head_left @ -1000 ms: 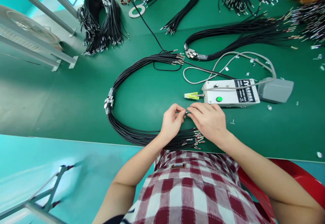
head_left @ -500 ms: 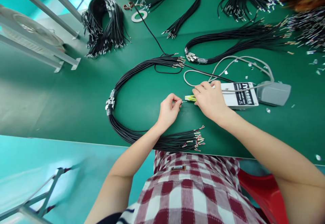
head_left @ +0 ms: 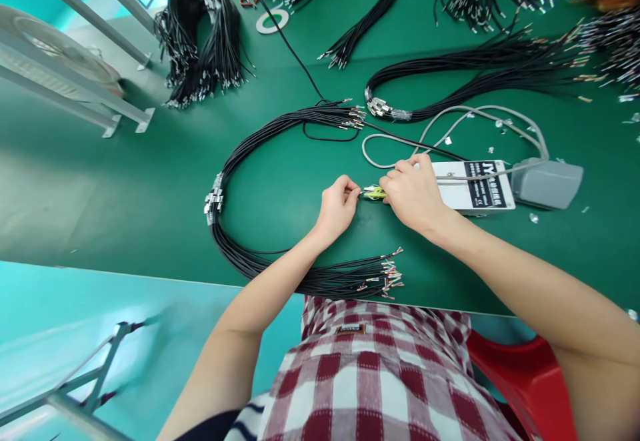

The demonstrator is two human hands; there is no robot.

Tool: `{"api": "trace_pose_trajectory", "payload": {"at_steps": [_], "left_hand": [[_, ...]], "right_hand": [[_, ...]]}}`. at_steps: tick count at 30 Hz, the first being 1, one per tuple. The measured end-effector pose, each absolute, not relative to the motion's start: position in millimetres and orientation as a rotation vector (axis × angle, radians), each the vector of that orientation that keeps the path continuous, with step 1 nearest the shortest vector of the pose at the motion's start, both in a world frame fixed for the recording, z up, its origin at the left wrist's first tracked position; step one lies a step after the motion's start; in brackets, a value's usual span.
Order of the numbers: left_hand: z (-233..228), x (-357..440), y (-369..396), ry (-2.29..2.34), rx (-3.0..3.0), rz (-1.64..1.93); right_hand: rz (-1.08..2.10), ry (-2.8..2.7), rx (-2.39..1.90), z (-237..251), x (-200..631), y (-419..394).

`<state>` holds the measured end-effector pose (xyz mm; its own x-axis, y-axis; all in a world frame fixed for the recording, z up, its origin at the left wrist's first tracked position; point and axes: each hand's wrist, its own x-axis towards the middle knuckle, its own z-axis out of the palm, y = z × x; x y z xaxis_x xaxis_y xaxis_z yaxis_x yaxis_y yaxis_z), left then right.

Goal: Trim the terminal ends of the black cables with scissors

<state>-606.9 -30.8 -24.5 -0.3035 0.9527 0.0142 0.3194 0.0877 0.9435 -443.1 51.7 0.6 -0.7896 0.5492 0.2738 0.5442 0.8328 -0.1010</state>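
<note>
Hands meet at the yellow clip

Cables crowd the green table (head_left: 125, 181). At far left a metal frame (head_left: 75, 87) stands on it, with a heap of black cables (head_left: 200, 41) just beside it. Nearer the middle, a long looped bundle of black cables (head_left: 235, 161) curves from its terminal ends by the tester round to more terminal ends at the table's near edge, close to the checked shirt (head_left: 370, 374).

The left hand (head_left: 337, 204) is pinched shut, thumb and forefinger pressed together right at the tip of the yellow clip (head_left: 374, 192); what they grip is too small to make out, likely a wire end. The right hand (head_left: 413, 191) lies over the left end of the white tester box (head_left: 475, 184), fingers curled and touching the rear of the clip; whether it squeezes the clip cannot be told.

To the right, a grey pedal (head_left: 547, 182) sits against the box, its grey cord (head_left: 450, 124) looping behind. Further cable bundles (head_left: 500, 61) lie beyond.
</note>
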Motion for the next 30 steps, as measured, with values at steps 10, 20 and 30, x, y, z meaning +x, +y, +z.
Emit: {"api": "trace_pose_trajectory", "payload": {"at_steps": [10, 20, 30], "left_hand": [[-28.9, -604.2, -27.0, 1.674, 1.173, 1.227], [-33.1, -606.0, -25.7, 1.703, 1.203, 1.206], [-31.7, -604.9, -26.0, 1.679, 1.176, 1.215]], "right_hand": [[0.333, -2.573, -0.869, 3.6, -443.8, 49.1], [0.057, -2.665, -0.875, 26.6, -419.4, 36.6], [0.091, -2.219, -1.079, -0.3, -340.0, -24.9]]}}
